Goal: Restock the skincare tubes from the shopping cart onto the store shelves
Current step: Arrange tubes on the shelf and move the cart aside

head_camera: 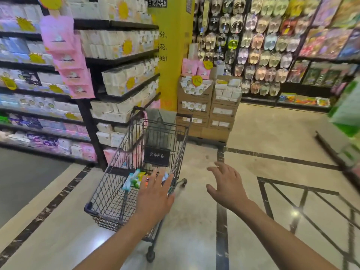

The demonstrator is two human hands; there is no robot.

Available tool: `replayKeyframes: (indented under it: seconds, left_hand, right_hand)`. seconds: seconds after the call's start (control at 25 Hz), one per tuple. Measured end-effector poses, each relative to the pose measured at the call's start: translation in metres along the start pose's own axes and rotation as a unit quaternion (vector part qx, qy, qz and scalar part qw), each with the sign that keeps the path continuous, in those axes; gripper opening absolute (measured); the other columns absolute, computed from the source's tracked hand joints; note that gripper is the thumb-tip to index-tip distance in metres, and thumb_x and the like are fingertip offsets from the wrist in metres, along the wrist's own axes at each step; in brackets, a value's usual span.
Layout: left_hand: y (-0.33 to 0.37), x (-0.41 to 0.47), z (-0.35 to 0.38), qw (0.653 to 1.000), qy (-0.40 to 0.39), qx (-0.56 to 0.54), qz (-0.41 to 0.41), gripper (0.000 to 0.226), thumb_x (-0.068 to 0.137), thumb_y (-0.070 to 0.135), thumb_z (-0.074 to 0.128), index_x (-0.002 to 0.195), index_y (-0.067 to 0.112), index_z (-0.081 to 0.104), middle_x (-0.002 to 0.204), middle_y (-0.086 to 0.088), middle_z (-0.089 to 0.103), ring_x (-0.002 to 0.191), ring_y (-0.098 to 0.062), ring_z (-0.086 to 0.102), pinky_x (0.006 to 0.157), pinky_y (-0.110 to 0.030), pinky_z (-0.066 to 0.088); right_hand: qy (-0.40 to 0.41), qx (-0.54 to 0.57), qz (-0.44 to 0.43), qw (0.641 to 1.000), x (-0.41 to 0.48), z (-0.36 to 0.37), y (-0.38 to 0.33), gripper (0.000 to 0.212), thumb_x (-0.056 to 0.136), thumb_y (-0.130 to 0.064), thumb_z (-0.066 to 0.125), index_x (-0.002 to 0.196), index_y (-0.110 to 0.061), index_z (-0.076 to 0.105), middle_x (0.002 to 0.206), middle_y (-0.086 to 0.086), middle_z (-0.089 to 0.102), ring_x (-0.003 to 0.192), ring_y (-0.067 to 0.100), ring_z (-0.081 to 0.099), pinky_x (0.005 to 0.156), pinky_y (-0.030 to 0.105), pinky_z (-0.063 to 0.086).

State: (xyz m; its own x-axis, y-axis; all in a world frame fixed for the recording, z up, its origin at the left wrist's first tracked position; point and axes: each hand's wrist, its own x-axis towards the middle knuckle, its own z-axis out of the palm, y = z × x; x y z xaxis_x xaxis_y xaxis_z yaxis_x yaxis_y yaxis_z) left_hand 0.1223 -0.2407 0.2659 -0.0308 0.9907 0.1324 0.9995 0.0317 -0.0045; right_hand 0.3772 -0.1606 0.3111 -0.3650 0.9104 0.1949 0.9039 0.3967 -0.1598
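In the head view, the skincare tubes (pixel 134 179) are lying heaped in the shopping cart (pixel 109 191), unshelved. The left hand (pixel 155 193) is reaching over the cart's right rim, fingers apart and empty, likely going for them. The right hand (pixel 227 185) is hovering right of the cart, fingers splayed, empty. The store shelves (pixel 124 80) are standing left of the cart.

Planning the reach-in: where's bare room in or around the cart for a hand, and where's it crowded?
Free: in the shopping cart, the bare wire bottom between the tubes and its near end, left of the left hand. Also the floor right of the cart, where the right hand hangs. Crowded: the tubes heaped below the black flap; the shelves at left, packed.
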Motion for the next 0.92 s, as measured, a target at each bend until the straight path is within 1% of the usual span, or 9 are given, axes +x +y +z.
replayKeyframes:
  seconds: [0.2, 0.44, 0.52, 0.6, 0.68, 0.72, 0.76, 0.8, 0.92]
  left_hand:
    - [-0.009, 0.086, 0.034, 0.998, -0.041, -0.005, 0.042, 0.062, 0.092, 0.054, 0.039, 0.141, 0.022, 0.061, 0.148, -0.014, 0.057, 0.139, -0.037, 0.052, 0.104, -0.064, 0.048]
    - [-0.008, 0.169, 0.067, 0.993, -0.094, -0.016, 0.062, 0.059, 0.094, 0.054, 0.039, 0.135, 0.022, 0.064, 0.143, -0.011, 0.062, 0.135, -0.035, 0.056, 0.104, -0.06, 0.048]
    - [-0.01, 0.199, 0.081, 0.994, -0.09, -0.027, 0.056, 0.058, 0.094, 0.054, 0.039, 0.136, 0.023, 0.064, 0.143, -0.01, 0.062, 0.135, -0.033, 0.056, 0.104, -0.059, 0.049]
    - [-0.013, 0.23, 0.091, 0.994, -0.098, -0.034, 0.036, 0.061, 0.097, 0.055, 0.032, 0.143, 0.024, 0.058, 0.152, -0.008, 0.055, 0.143, -0.032, 0.048, 0.109, -0.06, 0.045]
    - [-0.014, 0.259, 0.099, 0.995, -0.094, -0.03, 0.01, 0.063, 0.102, 0.056, 0.021, 0.157, 0.03, 0.037, 0.167, -0.005, 0.031, 0.156, -0.03, 0.025, 0.12, -0.061, 0.029]
    - [-0.015, 0.27, 0.102, 0.994, -0.102, -0.035, -0.007, 0.062, 0.104, 0.056, 0.02, 0.161, 0.032, 0.026, 0.171, -0.003, 0.018, 0.159, -0.029, 0.013, 0.124, -0.059, 0.019]
    - [-0.016, 0.283, 0.105, 0.993, -0.112, -0.036, -0.028, 0.061, 0.106, 0.055, 0.022, 0.162, 0.033, 0.021, 0.173, -0.002, 0.012, 0.16, -0.028, 0.008, 0.126, -0.058, 0.013]
    - [-0.018, 0.293, 0.109, 0.992, -0.112, -0.034, -0.045, 0.06, 0.106, 0.054, 0.025, 0.162, 0.033, 0.023, 0.172, -0.002, 0.014, 0.16, -0.028, 0.01, 0.126, -0.057, 0.013]
    - [-0.029, 0.313, 0.119, 0.982, -0.151, -0.029, -0.106, 0.058, 0.098, 0.055, 0.034, 0.146, 0.029, 0.054, 0.157, -0.006, 0.05, 0.147, -0.03, 0.043, 0.116, -0.058, 0.038]
  right_hand:
    - [-0.022, -0.004, 0.041, 0.999, 0.06, 0.032, 0.021, 0.06, 0.083, -0.052, 0.055, 0.141, -0.036, 0.047, 0.155, -0.003, 0.039, 0.143, 0.023, 0.035, 0.118, 0.045, 0.029]
    - [-0.056, -0.001, 0.073, 0.996, 0.123, 0.07, 0.058, 0.058, 0.082, -0.049, 0.054, 0.138, -0.035, 0.05, 0.15, -0.003, 0.045, 0.141, 0.024, 0.038, 0.117, 0.046, 0.028]
    - [-0.073, 0.001, 0.068, 0.995, 0.156, 0.086, 0.072, 0.058, 0.082, -0.051, 0.053, 0.138, -0.036, 0.049, 0.151, -0.004, 0.044, 0.141, 0.023, 0.038, 0.116, 0.046, 0.029]
    - [-0.089, 0.004, 0.052, 0.995, 0.194, 0.102, 0.086, 0.058, 0.084, -0.052, 0.053, 0.14, -0.037, 0.047, 0.153, -0.005, 0.041, 0.141, 0.022, 0.037, 0.116, 0.045, 0.029]
    - [-0.098, 0.01, 0.026, 0.995, 0.233, 0.115, 0.097, 0.058, 0.086, -0.053, 0.052, 0.141, -0.037, 0.045, 0.155, -0.005, 0.04, 0.143, 0.022, 0.035, 0.117, 0.046, 0.028]
    - [-0.103, 0.011, 0.011, 0.995, 0.251, 0.119, 0.1, 0.058, 0.087, -0.052, 0.053, 0.142, -0.037, 0.045, 0.155, -0.004, 0.039, 0.143, 0.023, 0.035, 0.118, 0.045, 0.028]
    - [-0.108, 0.015, -0.006, 0.994, 0.272, 0.124, 0.103, 0.057, 0.089, -0.051, 0.053, 0.143, -0.036, 0.045, 0.156, -0.003, 0.039, 0.144, 0.023, 0.034, 0.118, 0.044, 0.027]
    - [-0.112, 0.022, -0.023, 0.993, 0.292, 0.13, 0.103, 0.056, 0.09, -0.049, 0.054, 0.143, -0.035, 0.045, 0.156, -0.003, 0.039, 0.144, 0.023, 0.033, 0.118, 0.044, 0.026]
    - [-0.135, 0.034, -0.086, 0.987, 0.346, 0.15, 0.096, 0.055, 0.09, -0.044, 0.055, 0.143, -0.033, 0.046, 0.156, -0.001, 0.039, 0.145, 0.023, 0.032, 0.119, 0.042, 0.025]
